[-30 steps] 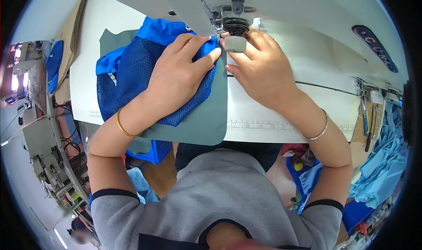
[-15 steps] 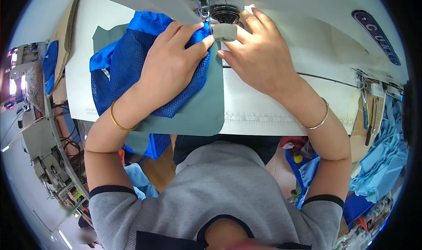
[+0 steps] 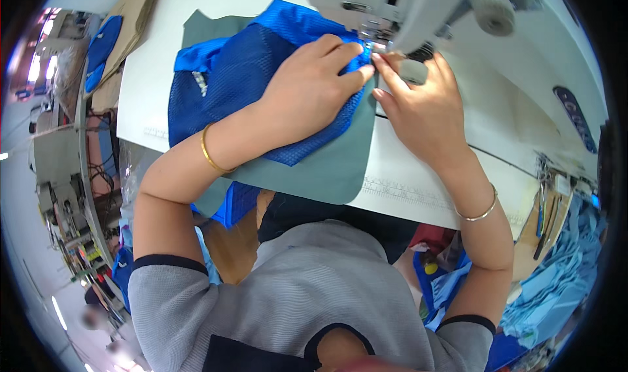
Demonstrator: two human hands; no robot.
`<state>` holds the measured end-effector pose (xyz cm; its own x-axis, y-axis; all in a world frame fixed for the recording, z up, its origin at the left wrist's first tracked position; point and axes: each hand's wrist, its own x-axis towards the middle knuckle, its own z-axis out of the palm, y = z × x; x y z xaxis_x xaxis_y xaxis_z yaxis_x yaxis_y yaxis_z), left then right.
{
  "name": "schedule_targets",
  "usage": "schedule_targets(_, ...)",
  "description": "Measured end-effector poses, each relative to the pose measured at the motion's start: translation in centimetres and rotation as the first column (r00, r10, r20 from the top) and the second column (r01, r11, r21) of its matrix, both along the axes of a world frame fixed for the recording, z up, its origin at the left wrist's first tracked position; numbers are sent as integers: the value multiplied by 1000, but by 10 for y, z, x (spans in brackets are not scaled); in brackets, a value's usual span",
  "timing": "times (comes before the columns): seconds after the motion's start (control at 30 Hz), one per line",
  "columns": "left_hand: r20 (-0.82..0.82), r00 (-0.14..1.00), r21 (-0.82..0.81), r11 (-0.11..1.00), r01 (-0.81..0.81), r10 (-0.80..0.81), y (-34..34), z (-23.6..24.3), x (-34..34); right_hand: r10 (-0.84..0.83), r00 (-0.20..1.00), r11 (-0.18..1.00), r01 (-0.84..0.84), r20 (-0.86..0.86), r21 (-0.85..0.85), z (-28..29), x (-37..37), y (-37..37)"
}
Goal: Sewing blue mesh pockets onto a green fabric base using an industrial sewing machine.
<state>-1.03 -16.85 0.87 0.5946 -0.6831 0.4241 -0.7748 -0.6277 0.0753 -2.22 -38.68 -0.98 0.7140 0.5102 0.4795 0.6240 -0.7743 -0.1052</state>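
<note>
The blue mesh fabric (image 3: 261,84) lay on top of a grey-green cloth panel (image 3: 320,169) on the white sewing table (image 3: 418,182), its near-right edge running up toward the needle of the sewing machine (image 3: 418,12). The fabric's long axis ran from the person's left, where it bunched and hung partly off the table edge, toward the upper right, where its corner pointed under the presser foot. The left hand (image 3: 314,90) lay flat over that corner, fingers stretched and pressing the mesh down rather than pinching it, so the fabric sat under and to the left of the palm. The right hand (image 3: 418,104) rested just beside it on the bare table side, fingertips (image 3: 383,61) narrowed to a point and touching the seam edge right at the foot; whether they actually nipped the cloth could not be told. Both hands were about equally near the needle. A pile of light blue cloth (image 3: 556,287) lay well apart, low on the right.
</note>
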Motion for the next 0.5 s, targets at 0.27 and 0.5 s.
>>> schedule_targets(0.27, -7, 1000, -7, 1000, 6, -6, 1, -5, 1, -3, 999, 1000, 3, -44, -9, -2, 1, 0)
schedule_targets(0.5, -13, 1000, -15, 1000, 9, -10, 0, -1, 0, -8, 998, 1000, 7, -55, -18, 2, 1, -1)
